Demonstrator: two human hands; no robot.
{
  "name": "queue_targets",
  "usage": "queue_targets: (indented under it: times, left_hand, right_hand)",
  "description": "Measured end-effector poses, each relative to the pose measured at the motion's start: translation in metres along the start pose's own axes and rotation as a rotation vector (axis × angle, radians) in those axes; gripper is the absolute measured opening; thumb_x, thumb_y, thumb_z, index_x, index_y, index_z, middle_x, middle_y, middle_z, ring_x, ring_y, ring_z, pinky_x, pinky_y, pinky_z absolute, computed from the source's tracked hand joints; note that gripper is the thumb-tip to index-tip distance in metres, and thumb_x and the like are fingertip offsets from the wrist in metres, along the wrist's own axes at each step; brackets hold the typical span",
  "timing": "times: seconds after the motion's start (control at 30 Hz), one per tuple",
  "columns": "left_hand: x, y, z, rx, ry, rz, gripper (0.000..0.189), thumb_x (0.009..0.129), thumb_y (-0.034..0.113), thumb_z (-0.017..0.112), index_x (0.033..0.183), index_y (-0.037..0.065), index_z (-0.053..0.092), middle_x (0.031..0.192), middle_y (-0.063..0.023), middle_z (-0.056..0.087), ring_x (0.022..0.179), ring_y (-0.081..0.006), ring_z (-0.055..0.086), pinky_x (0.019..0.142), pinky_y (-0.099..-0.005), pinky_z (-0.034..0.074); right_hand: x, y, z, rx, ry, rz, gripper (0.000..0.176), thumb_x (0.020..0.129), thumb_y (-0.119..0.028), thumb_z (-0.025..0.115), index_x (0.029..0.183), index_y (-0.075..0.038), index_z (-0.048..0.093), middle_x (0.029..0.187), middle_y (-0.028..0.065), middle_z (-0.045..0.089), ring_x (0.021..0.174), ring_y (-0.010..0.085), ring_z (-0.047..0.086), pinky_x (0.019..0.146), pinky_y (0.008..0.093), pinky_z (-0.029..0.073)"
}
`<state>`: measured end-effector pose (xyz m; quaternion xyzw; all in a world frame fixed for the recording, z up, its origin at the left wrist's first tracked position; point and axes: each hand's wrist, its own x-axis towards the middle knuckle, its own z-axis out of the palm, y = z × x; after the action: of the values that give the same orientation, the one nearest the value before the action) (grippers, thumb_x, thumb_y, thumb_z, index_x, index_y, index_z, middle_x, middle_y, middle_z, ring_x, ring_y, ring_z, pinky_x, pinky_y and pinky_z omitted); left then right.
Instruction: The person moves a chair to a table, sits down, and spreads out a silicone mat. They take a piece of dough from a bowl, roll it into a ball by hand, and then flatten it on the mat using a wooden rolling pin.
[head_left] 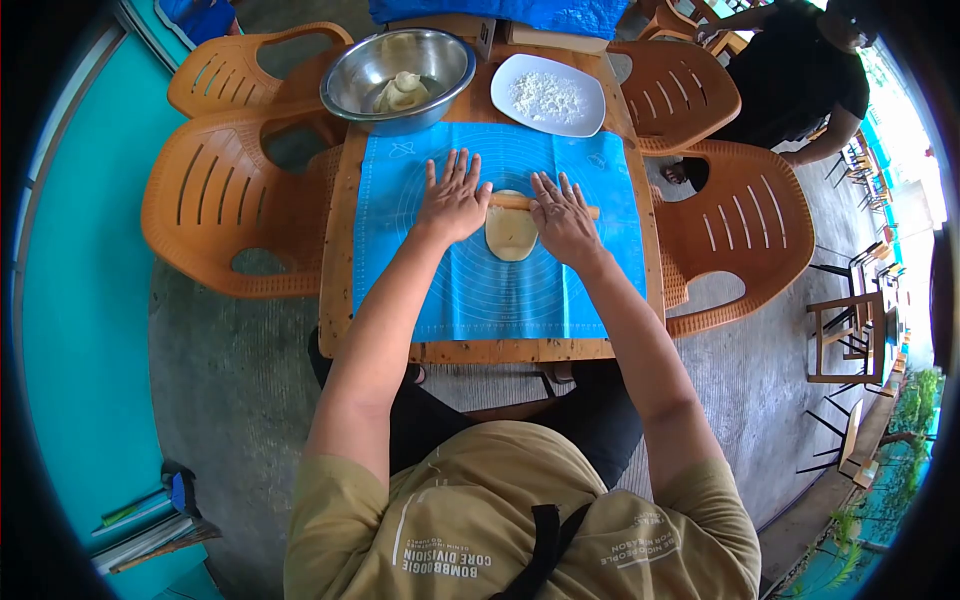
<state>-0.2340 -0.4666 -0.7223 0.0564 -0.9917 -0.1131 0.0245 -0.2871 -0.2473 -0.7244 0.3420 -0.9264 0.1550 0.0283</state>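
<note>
A flat oval of dough [511, 238] lies on the blue silicone mat [590, 290]. Across its upper part runs a thin wooden rolling pin [513, 201], its right end showing past my right hand. With fingers spread, my left hand [455, 200] rests at the pin's left end, which it hides. My right hand [565, 215] lies flat over the pin toward its right end, fingers stretched forward. Neither hand is wrapped around the pin. Pieces of dough [402, 92] sit in a steel bowl [345, 85] beyond the mat. White flour [547, 97] covers part of a white plate [585, 125].
The wooden table [338, 270] is flanked by orange plastic chairs [215, 200], with more orange chairs [750, 230] on the right. A person in dark clothes [800, 75] is at the upper right. A blue cover [560, 15] lies at the table's far end.
</note>
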Motion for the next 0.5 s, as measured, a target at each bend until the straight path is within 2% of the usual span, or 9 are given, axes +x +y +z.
queue_targets:
  times: [0.13,0.2,0.23,0.27,0.3,0.33,0.37,0.43,0.5]
  left_hand:
    - [-0.006,-0.006,0.007,-0.060,0.119,0.028,0.064,0.109,0.042,0.027,0.159,0.001,0.025,0.167,-0.0183,0.020,0.157,-0.0317,0.012,0.127,-0.0544,0.004]
    - [-0.031,-0.001,0.000,-0.060,0.275,0.090,0.063,0.109,0.038,0.034,0.156,-0.004,0.029,0.165,-0.0227,0.023,0.155,-0.0351,0.016,0.127,-0.0538,0.010]
    - [-0.046,0.001,-0.005,-0.015,0.345,0.121,0.061,0.108,0.035,0.038,0.152,-0.006,0.034,0.162,-0.0252,0.027,0.153,-0.0379,0.022,0.126,-0.0540,0.016]
    - [-0.062,0.006,-0.014,-0.011,0.349,0.121,0.061,0.108,0.035,0.038,0.152,-0.006,0.034,0.162,-0.0252,0.027,0.153,-0.0379,0.022,0.126,-0.0540,0.016]
    - [-0.079,0.012,-0.024,-0.077,0.267,0.124,0.061,0.108,0.037,0.037,0.152,-0.006,0.036,0.162,-0.0249,0.028,0.153,-0.0376,0.023,0.125,-0.0533,0.017]
    - [-0.092,0.016,-0.027,-0.145,0.187,0.126,0.062,0.108,0.038,0.036,0.151,-0.006,0.037,0.161,-0.0246,0.030,0.153,-0.0374,0.024,0.125,-0.0527,0.018]
    - [-0.101,0.021,-0.023,-0.147,0.186,0.122,0.062,0.108,0.038,0.036,0.151,-0.006,0.037,0.161,-0.0246,0.030,0.153,-0.0374,0.024,0.125,-0.0527,0.018]
    - [-0.116,0.037,-0.016,-0.216,0.197,0.268,0.064,0.108,0.042,0.037,0.151,-0.006,0.038,0.161,-0.0240,0.032,0.153,-0.0357,0.025,0.125,-0.0512,0.022]
    - [-0.123,0.047,-0.006,-0.172,0.209,0.293,0.065,0.107,0.042,0.041,0.150,-0.007,0.039,0.159,-0.0253,0.034,0.152,-0.0369,0.027,0.124,-0.0513,0.024]
  right_hand:
    - [0.001,0.004,-0.004,-0.014,0.001,-0.017,0.053,0.107,-0.036,0.041,0.154,-0.009,0.043,0.160,0.0176,0.039,0.150,0.0415,0.028,0.125,0.0515,0.020]
    - [0.000,0.011,-0.008,-0.028,0.008,-0.036,0.052,0.106,-0.034,0.044,0.152,-0.010,0.046,0.158,0.0180,0.040,0.149,0.0416,0.031,0.124,0.0517,0.022]
    - [-0.003,0.017,-0.007,-0.008,0.091,-0.064,0.048,0.104,-0.031,0.050,0.147,-0.010,0.052,0.153,0.0178,0.046,0.143,0.0405,0.039,0.120,0.0512,0.028]
    - [-0.006,0.021,-0.008,0.012,0.173,-0.094,0.045,0.101,-0.028,0.055,0.142,-0.009,0.057,0.147,0.0177,0.053,0.138,0.0393,0.046,0.116,0.0508,0.035]
    - [-0.010,0.024,-0.014,0.014,0.174,-0.095,0.045,0.101,-0.028,0.055,0.142,-0.009,0.057,0.147,0.0177,0.053,0.138,0.0393,0.046,0.116,0.0508,0.035]
    - [-0.014,0.024,-0.025,0.041,0.163,-0.102,0.041,0.099,-0.024,0.059,0.137,-0.009,0.061,0.139,0.0160,0.057,0.130,0.0368,0.051,0.110,0.0496,0.039]
    - [-0.017,0.024,-0.032,0.068,0.147,-0.109,0.037,0.097,-0.020,0.063,0.132,-0.009,0.065,0.130,0.0144,0.062,0.122,0.0342,0.057,0.105,0.0483,0.044]
    - [-0.022,0.022,-0.035,0.078,0.189,-0.139,0.034,0.096,-0.019,0.064,0.128,-0.009,0.067,0.125,0.0129,0.064,0.117,0.0325,0.058,0.101,0.0470,0.045]
    - [-0.024,0.021,-0.035,0.084,0.244,-0.169,0.031,0.095,-0.017,0.066,0.124,-0.009,0.070,0.119,0.0115,0.065,0.112,0.0307,0.060,0.096,0.0458,0.047]
